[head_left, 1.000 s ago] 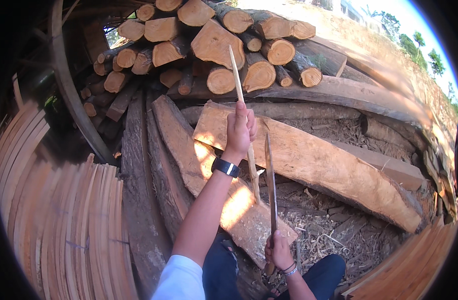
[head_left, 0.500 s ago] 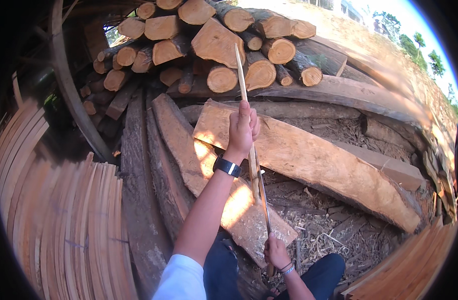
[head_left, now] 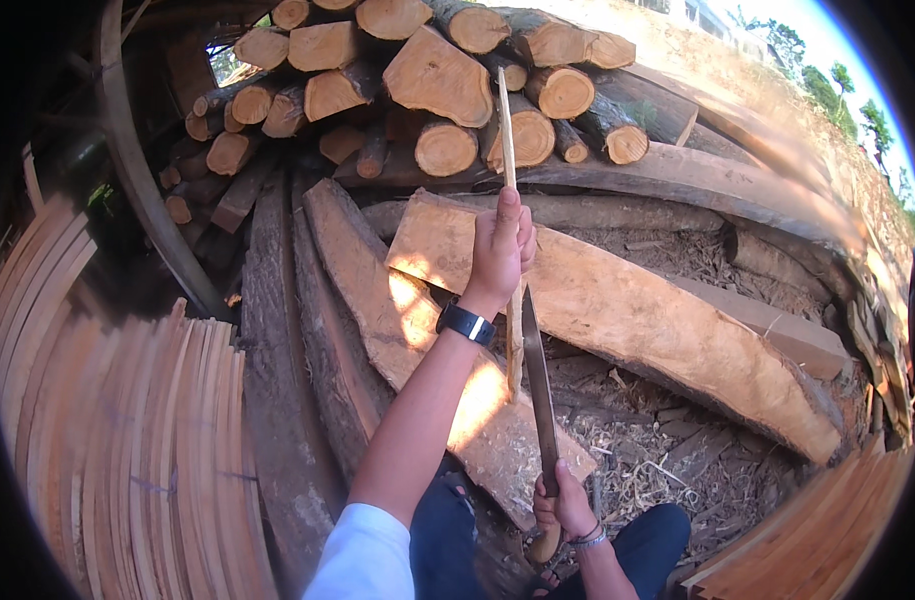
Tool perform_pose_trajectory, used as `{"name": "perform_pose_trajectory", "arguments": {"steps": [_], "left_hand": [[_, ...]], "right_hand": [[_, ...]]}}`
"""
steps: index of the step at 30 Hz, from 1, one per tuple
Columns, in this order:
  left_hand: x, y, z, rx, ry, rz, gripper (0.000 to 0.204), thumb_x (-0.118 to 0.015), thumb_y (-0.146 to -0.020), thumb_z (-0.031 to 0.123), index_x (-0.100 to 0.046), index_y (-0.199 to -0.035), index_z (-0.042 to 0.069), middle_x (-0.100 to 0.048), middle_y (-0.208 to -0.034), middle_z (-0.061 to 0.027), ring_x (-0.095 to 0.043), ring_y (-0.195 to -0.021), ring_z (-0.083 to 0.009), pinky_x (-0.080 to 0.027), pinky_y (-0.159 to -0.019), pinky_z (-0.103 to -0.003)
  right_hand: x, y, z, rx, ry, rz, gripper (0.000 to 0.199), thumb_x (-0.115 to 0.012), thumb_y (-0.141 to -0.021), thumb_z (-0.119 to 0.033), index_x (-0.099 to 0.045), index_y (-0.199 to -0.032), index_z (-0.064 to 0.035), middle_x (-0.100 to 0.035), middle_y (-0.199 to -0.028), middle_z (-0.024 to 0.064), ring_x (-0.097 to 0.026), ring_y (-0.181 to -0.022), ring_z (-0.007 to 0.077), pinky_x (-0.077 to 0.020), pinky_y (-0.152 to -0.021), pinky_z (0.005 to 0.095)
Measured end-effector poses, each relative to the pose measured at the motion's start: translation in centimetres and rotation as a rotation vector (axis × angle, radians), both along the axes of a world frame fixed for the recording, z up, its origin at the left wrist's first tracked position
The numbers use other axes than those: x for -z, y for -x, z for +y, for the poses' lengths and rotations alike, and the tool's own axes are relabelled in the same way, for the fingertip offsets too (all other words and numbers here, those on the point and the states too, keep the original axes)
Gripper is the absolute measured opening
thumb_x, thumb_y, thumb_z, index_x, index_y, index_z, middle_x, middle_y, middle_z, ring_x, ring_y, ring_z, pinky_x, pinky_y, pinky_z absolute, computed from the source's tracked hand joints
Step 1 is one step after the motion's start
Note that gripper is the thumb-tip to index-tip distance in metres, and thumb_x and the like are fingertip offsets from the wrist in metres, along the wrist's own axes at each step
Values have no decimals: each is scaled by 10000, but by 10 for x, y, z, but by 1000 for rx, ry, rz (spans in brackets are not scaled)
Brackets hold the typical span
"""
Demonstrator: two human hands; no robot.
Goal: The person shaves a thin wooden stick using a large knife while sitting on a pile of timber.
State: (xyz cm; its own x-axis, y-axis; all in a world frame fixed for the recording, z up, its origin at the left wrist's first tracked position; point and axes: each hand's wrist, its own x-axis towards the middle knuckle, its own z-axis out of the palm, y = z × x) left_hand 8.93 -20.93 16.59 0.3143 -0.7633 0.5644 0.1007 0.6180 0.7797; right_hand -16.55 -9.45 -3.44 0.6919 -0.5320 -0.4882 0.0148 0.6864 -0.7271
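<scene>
Stack of thin wood strips [head_left: 127,460]: far left, fanned. Slabs [head_left: 397,330]: centre ground. Left hand [head_left: 499,245]: closed around thin stick [head_left: 507,130], held upright before log pile [head_left: 427,80]. Right hand [head_left: 565,505]: gripping handle of long knife [head_left: 537,380], blade against stick's lower part. Wood shavings [head_left: 657,450]: right.

Probably an outdoor woodyard: stacked logs [head_left: 427,80], rough slabs [head_left: 627,310], sawn strips [head_left: 147,450].

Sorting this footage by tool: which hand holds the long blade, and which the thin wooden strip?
The right hand, low near the knees, grips the long blade. The left hand, wearing the wristwatch, holds the pale strip upright.
</scene>
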Motion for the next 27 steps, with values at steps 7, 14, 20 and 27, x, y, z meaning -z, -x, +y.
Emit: {"name": "perform_pose_trajectory", "arguments": {"steps": [7,14,20,27], "left_hand": [[2,-4,1,17,19,22,648,-361,-923,682,-290,-554,154,-241,-468,66,-205,-393,-44,-136,-381,-235],[1,-3,-2,-27,9,8,669,-295,-929,696,-268,-550,145,-228,-452,58,-186,-379,-50,-117,-375,-234],[3,-1,-1,-23,0,-2,665,-294,-932,692,-264,-550,148,-224,-454,61,-184,-380,-50,-117,-376,-233],[-1,3,0,-25,22,-18,661,-289,-938,684,-263,-550,150,-227,-448,58,-181,-377,-50,-121,-372,-236]], "right_hand": [[-25,-6,5,85,376,27,563,-257,-1016,-516,-436,-758,-49,-403,-522,24,-414,-381,135,-366,-370,283],[0,-10,9,60,435,217,549,-294,-1029,-450,-456,-717,-27,-425,-510,28,-441,-383,138,-365,-372,285],[-48,-4,6,157,567,38,556,-273,-1030,-452,-462,-729,-24,-428,-513,24,-452,-401,128,-361,-383,268],[10,-10,8,44,400,239,548,-306,-1017,-481,-455,-720,-46,-419,-524,27,-412,-387,140,-364,-377,304]]}}
